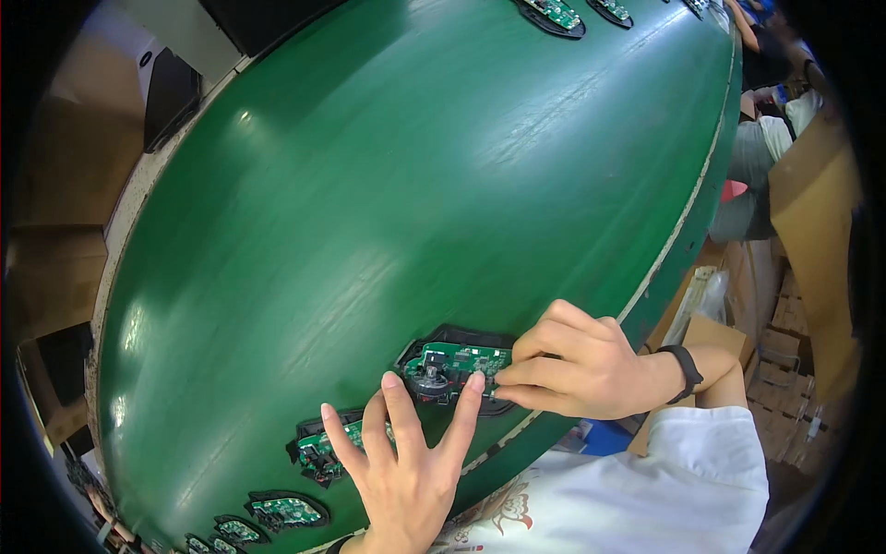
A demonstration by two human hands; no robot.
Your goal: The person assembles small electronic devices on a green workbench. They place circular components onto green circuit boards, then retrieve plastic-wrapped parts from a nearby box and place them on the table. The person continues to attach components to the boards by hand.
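A green circuit board [452, 358] lies in a black plastic shell [452, 333] near the table's front edge. It carries a dark round part [430, 380], wheel-like in look, at its left end. My left hand [406, 471] is open with fingers spread. One of its fingertips presses on the board's front edge, another is at the shell's left side. Over the board's right end, my right hand [581, 365] is closed in a pinch; what sits between its fingertips is too small to make out. A second board in a shell [318, 452] is partly covered by my left fingers.
The green table [305, 231] stretches away ahead. More boards in shells [288, 510] lie at the lower left, and others [554, 13] at the far end. Cardboard boxes [715, 342] stand at the right. Another person [752, 157] is at the far right side.
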